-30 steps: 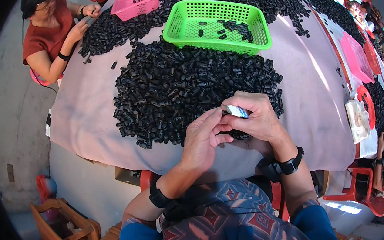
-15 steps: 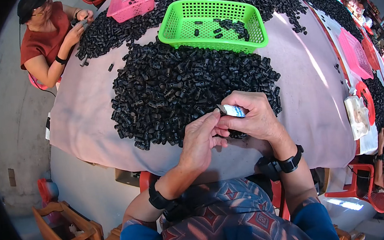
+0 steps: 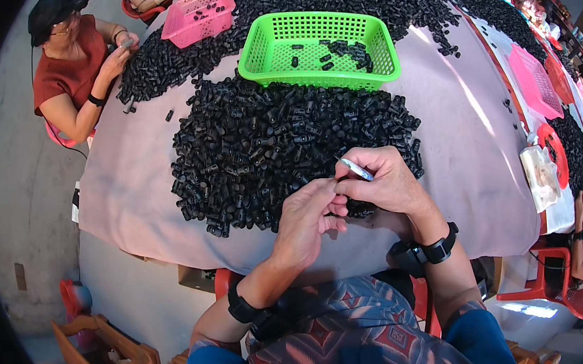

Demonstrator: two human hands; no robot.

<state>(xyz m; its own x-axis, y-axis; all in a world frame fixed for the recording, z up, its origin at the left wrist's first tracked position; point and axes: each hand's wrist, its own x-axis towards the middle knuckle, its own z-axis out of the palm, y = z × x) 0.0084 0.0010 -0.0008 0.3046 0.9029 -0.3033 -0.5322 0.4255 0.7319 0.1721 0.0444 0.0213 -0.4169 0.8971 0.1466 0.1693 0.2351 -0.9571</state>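
Our hands meet at the near edge of the bench, just over the near rim of the pile (image 3: 287, 140) of small black parts. The right hand (image 3: 388, 186) is curled closed around a thin pale tool (image 3: 356, 169), whose tip pokes out toward the far left between thumb and forefinger. The left hand (image 3: 309, 215) is pinched shut, fingertips pressed up against the right hand's; we judge it holds one black part there, though the fingers hide it and we cannot tell for sure.

To do this well, we keep both wrists low and steady near the bench so the tool tip meets the part squarely. We hold the part firmly enough that it does not spin, and we push the tip away from the left fingertips, since a slip would jab them. Working right above the pile means a dropped part gets lost among the rest, so we keep the pinch tight.

The green basket (image 3: 322, 72) with a few parts sits beyond the pile, toward the far edge, within reach.
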